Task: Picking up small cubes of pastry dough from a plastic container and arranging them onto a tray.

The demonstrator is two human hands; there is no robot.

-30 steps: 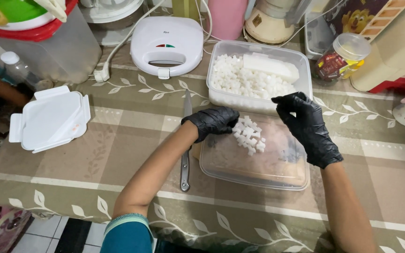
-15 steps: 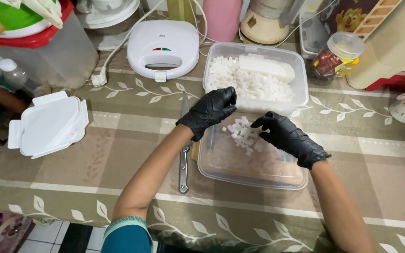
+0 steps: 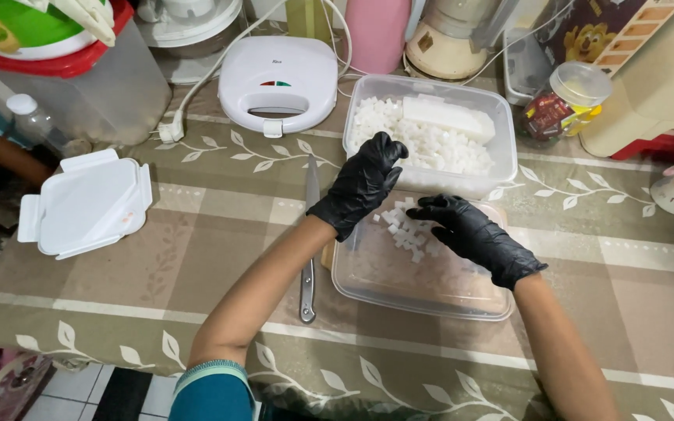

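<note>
Both hands in black gloves, centre of frame. Left hand (image 3: 364, 183) is bunched, fingers curled in over the near rim of the tub (image 3: 509, 140); probably pinching a few cubes, can't tell since the palm faces away. Right hand (image 3: 470, 234) lies flat and loosely open on the lid (image 3: 415, 273), fingertips on the cube pile (image 3: 403, 230), nothing closed on.

Cubes: small, white, wet-looking, soft like jelly or coconut gel. Judging light, slippery, easy to crush, so scoop with cupped fingers from underneath, don't squeeze. Pile sits upper left of the lid; the bulk plus one uncut white slab (image 3: 446, 117) fills the tub just above it.

Tub and lid are clear flexible plastic, rounded corners. Knife (image 3: 308, 257) lies left of the lid, steel blade pointing up-frame. White snap lid (image 3: 87, 203) at left, glossy white sandwich maker (image 3: 278, 82) upper centre. Cloth (image 3: 196, 257) is tan, leaf print, smooth vinyl look
</note>
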